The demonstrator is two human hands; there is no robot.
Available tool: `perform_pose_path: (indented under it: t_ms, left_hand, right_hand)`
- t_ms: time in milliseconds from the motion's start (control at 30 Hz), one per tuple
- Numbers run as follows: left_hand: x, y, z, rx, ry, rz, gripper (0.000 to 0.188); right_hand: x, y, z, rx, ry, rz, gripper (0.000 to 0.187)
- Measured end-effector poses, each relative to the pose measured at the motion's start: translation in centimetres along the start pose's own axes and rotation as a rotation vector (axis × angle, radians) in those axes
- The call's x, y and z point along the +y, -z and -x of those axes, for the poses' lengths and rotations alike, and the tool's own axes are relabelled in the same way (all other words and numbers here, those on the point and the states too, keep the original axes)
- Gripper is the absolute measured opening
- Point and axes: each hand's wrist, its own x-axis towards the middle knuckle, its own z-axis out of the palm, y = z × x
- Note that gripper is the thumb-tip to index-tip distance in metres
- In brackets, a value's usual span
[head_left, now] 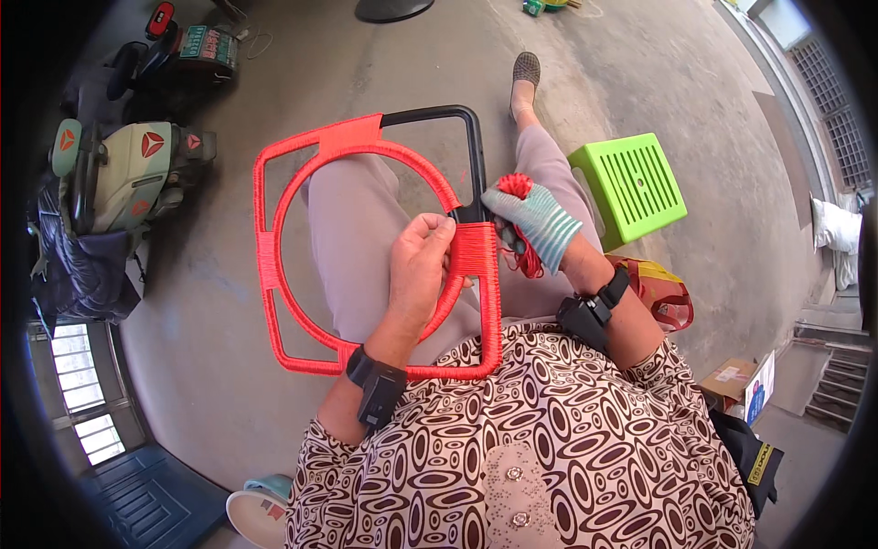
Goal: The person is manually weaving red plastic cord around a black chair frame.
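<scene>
Mostly, the frame (475,249) over your lap is wound in red; its black upper-right corner is bare, apparently the part left. Near your right leg sits a red-and-yellow bag (660,297), contents hidden. Your left hand (422,261) pinches the frame where the wrapping ends; your gloved right hand (540,224) curls around a red cord bundle (516,186).

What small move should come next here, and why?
Probably pass the red cord bundle once around the bare black section of the frame, snug against the red wrapping. The wrapping stops there with black exposed above it, the gloved right hand holds the cord alongside, and the left hand pinches the frame at that edge.
</scene>
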Motion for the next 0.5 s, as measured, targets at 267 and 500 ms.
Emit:
perform_pose_path:
  t_ms: [267,500]
  left_hand:
    - [-0.1,-0.1,-0.8,0.170,-0.395,-0.475,0.013]
    - [-0.9,0.5,-1.8,0.235,-0.534,-0.626,0.009]
  right_hand:
    - [-1.3,-0.8,-0.1,0.009,0.016,0.384,0.030]
    - [-0.6,-0.7,-0.3,-0.004,0.090,0.403,0.027]
